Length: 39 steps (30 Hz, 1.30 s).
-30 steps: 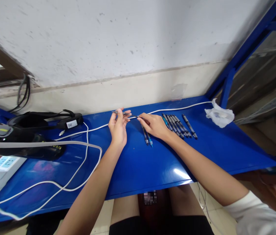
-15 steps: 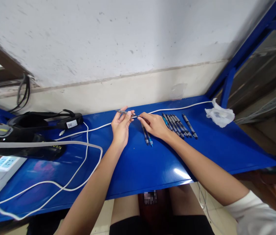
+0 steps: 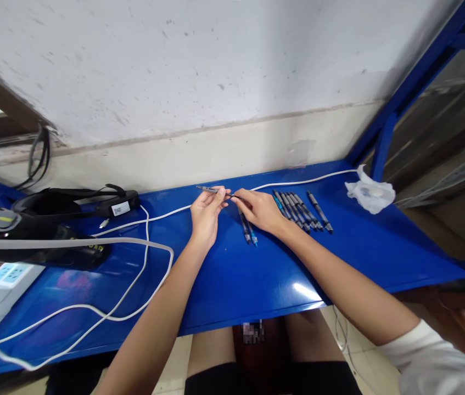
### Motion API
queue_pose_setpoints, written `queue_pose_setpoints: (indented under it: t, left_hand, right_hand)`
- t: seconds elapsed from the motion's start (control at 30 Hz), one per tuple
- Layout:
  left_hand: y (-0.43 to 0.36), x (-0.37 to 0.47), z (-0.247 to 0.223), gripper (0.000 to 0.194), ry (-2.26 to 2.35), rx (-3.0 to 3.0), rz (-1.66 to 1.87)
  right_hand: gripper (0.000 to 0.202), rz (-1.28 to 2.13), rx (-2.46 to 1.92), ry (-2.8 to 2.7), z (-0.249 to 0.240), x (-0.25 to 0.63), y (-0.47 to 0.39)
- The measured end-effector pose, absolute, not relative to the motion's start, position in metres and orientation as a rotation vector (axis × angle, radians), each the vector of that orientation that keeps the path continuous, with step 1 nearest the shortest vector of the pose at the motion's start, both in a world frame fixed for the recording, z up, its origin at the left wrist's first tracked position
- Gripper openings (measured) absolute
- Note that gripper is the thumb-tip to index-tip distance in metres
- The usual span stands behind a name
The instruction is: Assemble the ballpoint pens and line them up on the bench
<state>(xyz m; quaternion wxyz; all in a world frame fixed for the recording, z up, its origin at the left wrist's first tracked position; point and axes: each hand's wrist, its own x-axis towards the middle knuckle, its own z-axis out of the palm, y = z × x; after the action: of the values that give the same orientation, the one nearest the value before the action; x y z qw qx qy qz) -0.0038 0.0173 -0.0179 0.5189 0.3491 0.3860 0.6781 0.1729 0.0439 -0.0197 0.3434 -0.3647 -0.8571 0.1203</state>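
My left hand [image 3: 205,218] is closed on a pen [image 3: 206,189], its grey barrel and pointed end sticking out to the left beyond the fingers. Between the two hands runs a thin dark piece [image 3: 232,196], in line with the pen; whether it is joined to it I cannot tell. The fingers of my right hand [image 3: 263,211] pinch that piece's right end and hide the rest. Under my right hand lie a dark pen [image 3: 245,229] and a blue-tipped pen [image 3: 253,237], partly covered. Several more pens [image 3: 301,211] lie side by side just right of that hand.
A white cable [image 3: 166,216] runs along the back of the blue table [image 3: 232,285] and loops at left. Black strapped gear [image 3: 121,204] and a white power strip [image 3: 13,282] occupy the left end. Crumpled white tissue [image 3: 370,192] lies at the right, near a blue post [image 3: 384,142].
The fingers of my left hand have curled in more closely around the pen, and its pointed end has shifted slightly. My right hand has stayed almost still.
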Motion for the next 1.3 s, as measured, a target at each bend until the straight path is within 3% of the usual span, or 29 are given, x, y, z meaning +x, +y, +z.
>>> queue_pose_setpoints:
  t: [0.43,0.73,1.3]
  left_hand:
    - [0.022,-0.015,-0.015,0.033,0.934,0.734,1.832]
    - [0.018,-0.003,-0.015,0.030,0.925,0.826,1.716]
    - [0.017,0.002,-0.026,0.026,1.009,1.021,1.544]
  right_hand:
    - [0.029,0.335,-0.991,-2.134,-0.020,0.173,0.046]
    - [0.033,0.345,-0.916,-2.206,-0.023,0.172,0.046]
    - [0.016,0.514,-0.881,-2.158,-0.024,0.171,0.046]
